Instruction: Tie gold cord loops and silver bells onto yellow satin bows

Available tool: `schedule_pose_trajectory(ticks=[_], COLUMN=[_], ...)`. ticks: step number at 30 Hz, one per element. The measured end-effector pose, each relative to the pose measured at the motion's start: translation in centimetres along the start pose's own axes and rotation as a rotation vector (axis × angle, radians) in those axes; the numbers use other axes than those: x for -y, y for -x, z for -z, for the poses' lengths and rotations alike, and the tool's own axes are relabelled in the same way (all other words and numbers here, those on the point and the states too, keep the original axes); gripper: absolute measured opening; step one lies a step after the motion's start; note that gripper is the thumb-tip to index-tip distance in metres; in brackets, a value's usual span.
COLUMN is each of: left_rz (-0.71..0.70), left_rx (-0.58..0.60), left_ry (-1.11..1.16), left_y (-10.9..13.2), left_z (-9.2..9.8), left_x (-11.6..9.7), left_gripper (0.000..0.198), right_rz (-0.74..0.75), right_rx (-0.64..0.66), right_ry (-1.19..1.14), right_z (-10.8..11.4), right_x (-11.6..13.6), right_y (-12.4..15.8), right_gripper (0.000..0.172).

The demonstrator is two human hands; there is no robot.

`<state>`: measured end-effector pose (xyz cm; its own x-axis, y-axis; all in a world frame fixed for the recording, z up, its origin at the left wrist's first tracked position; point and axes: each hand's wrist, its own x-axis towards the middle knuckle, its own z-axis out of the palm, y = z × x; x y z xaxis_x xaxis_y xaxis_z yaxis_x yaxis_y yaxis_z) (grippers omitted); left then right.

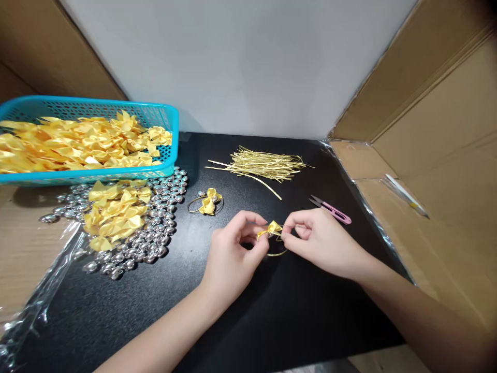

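Near the middle of the black table, my left hand (237,254) pinches a small yellow ribbon bow (274,227) between thumb and fingers. My right hand (320,239) is closed at the bow's right side, its fingertips pinching a thin gold cord (278,254) that loops below the bow. Part of the bow and cord is hidden behind my fingers. Beyond my left hand lies another yellow bow (210,201) with silver bells and a looped gold cord.
A blue basket (175,140) of yellow bows stands at the back left. Before it are loose yellow bows (116,210) and silver bells (134,254). Gold cords (267,165) lie at the back. Pink thread snips (334,211) and a white pen-like tool (406,194) lie right. Cardboard (446,103) walls the side.
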<state>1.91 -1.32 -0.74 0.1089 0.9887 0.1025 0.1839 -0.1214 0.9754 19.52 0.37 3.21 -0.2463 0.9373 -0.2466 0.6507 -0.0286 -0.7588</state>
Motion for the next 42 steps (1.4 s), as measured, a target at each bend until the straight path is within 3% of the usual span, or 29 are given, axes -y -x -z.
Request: schedule_pose_trajectory(ticks=[6, 10, 14, 17, 24, 29, 33, 36, 40, 42], left_rz=[-0.163, -0.204, -0.142, -0.117, -0.031, 0.150, 0.264, 0.311, 0.286, 0.268], left_rx=[-0.049, -0.046, -0.018, -0.007, 0.029, 0.046, 0.003, 0.053, 0.234, 0.324], left_ry=[-0.176, -0.215, -0.178, -0.145, -0.074, 0.048, 0.173, 0.208, 0.180, 0.179], left_y=[0.1, 0.1, 0.1, 0.1, 0.4, 0.1, -0.5, -0.6, -0.4, -0.2], left_z=[0.1, 0.1, 0.1, 0.1, -0.3, -0.1, 0.4, 0.5, 0.3, 0.2], left_x=[-0.2, -0.3, -0.4, -0.3, -0.4, 0.0, 0.9, 1.2, 1.3, 1.3], left_gripper=[0.017, 0.019, 0.020, 0.020, 0.014, 0.012, 0.015, 0.014, 0.013, 0.014], right_rz=[-0.053, -0.009, 0.073, 0.096, 0.104, 0.200, 0.228, 0.238, 0.360, 0.435], right_rx=[0.038, 0.029, -0.129, -0.178, -0.116, -0.133, -0.043, -0.106, 0.095, 0.129], right_ry=[0.056, 0.051, 0.123, 0.229, 0.359, 0.433, 0.222, -0.014, 0.069, 0.193], right_z=[0.3, 0.4, -0.1, -0.6, -0.8, -1.0, -0.2, -0.1, -2.2, -3.7], right_x=[0.2, 0.4, 0.8, 1.2, 0.9, 0.7, 0.8, 1.1, 2.0, 2.5], right_y=[-0.4, -0.5, 0.1, 0.5, 0.0, -0.6, -2.9, -6.1, -10.2, -11.4], right_gripper=[0.012, 0.011, 0.015, 0.017, 0.019, 0.016, 0.019, 0.021, 0.011, 0.011])
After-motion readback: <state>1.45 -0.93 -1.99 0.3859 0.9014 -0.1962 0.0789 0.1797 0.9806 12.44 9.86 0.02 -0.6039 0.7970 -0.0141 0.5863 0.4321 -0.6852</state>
